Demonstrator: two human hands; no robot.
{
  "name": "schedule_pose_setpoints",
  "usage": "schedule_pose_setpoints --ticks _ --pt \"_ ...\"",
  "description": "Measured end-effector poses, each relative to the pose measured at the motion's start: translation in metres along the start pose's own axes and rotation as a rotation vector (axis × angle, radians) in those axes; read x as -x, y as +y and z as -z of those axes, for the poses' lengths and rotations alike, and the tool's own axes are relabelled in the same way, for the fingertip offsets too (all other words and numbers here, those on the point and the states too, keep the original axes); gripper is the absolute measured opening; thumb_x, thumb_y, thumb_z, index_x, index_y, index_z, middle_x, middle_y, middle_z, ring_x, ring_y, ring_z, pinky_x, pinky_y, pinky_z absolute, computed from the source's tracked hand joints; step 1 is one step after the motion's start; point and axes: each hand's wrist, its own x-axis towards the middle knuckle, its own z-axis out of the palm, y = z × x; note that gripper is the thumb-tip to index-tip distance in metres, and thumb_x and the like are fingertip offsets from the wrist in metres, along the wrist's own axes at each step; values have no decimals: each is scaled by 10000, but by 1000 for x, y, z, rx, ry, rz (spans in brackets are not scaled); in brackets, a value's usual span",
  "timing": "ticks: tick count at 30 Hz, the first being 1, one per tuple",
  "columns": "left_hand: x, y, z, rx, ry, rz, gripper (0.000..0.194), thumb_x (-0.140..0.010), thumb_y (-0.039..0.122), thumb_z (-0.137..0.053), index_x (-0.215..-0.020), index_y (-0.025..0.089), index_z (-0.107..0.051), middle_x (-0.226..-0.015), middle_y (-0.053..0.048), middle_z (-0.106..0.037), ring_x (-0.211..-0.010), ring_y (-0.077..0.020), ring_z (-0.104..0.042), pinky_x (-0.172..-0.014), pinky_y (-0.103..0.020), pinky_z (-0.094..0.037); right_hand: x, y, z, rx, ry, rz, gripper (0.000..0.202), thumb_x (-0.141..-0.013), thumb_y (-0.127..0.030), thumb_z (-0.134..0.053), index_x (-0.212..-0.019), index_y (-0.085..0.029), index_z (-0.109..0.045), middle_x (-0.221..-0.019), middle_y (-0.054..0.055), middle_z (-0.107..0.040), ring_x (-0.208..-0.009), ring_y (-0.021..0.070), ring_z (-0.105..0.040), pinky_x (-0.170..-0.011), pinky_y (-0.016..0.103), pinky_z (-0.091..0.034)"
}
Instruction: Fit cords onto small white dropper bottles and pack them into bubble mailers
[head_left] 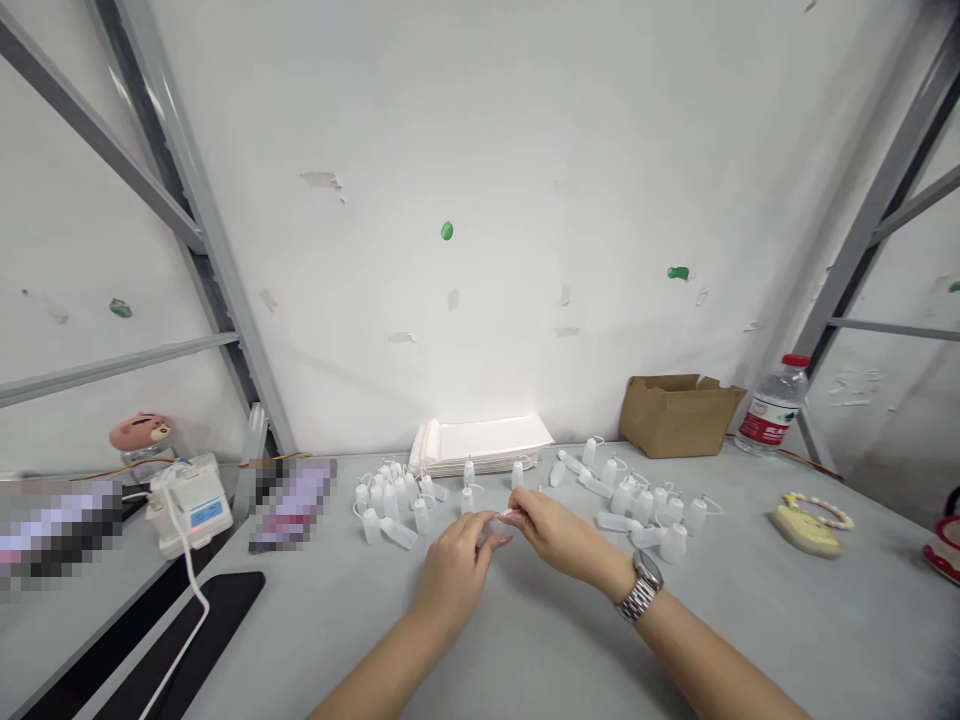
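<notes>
Between my hands is a small translucent squeeze bottle [491, 527], largely hidden by the fingers. My left hand [457, 560] is closed around its body. My right hand [541, 525], with a metal-banded watch on the wrist, pinches its upper end; whether the cap or the tip is gripped I cannot tell. Similar small white bottles [391, 502] with looped cap straps crowd the table to the left, some standing and some lying. Another group of bottles [643, 505] spreads out to the right. A few single bottles [517, 474] stand just beyond my hands.
A stack of white sheets or bags [480, 445] lies against the wall. At the back right are an open cardboard box [679, 420] and a water bottle [772, 410]. A yellow pouch [806, 530] lies at right; a power strip [191, 505] and blurred phone [296, 505] are left.
</notes>
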Motion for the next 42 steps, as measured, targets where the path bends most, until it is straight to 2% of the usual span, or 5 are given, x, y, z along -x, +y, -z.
schedule_pose_setpoints --ticks 8,18,29,36,42 --pt "3 -5 -4 -75 31 -88 222 -794 322 -475 -953 258 -615 -873 -48 -665 -784 -224 -589 -683 -317 -413 -5 5 -15 -161 -1 -177 471 -868 -506 -303 -525 -199 -398 -428 -44 -376 -420 101 -353 -452 248 -264" --pt "-8 13 1 546 -252 275 325 -739 439 -496 -843 145 -586 -679 -15 -583 -530 -120 -547 -483 -228 -389 -7 5 9 -265 -64 -33 253 -829 -422 -467 -766 -198 -567 -654 -2 -562 -595 130 -490 -550 243 -369" --pt "-1 -2 -1 -23 68 25 184 -747 314 -529 -885 214 -598 -878 -67 -650 -817 -236 -577 -730 -357 -413 -7 4 -18 -344 65 -207 304 -822 -452 -455 -667 -195 -502 -542 -28 -480 -526 124 -437 -525 257 -343" --pt "-8 3 3 475 63 268 384 -772 464 -453 -1005 164 -515 -734 -30 -585 -625 -163 -578 -458 -242 -428 -9 4 5 -513 213 -86 317 -834 -425 -451 -1065 -217 -517 -725 -1 -517 -598 127 -505 -589 279 -428" --pt "-10 4 3 554 59 265 381 -747 482 -504 -950 159 -521 -638 10 -524 -579 -129 -542 -422 -195 -387 -2 -9 8 -421 27 102 338 -795 -317 -562 -1132 -329 -552 -832 8 -553 -757 145 -520 -744 319 -441"
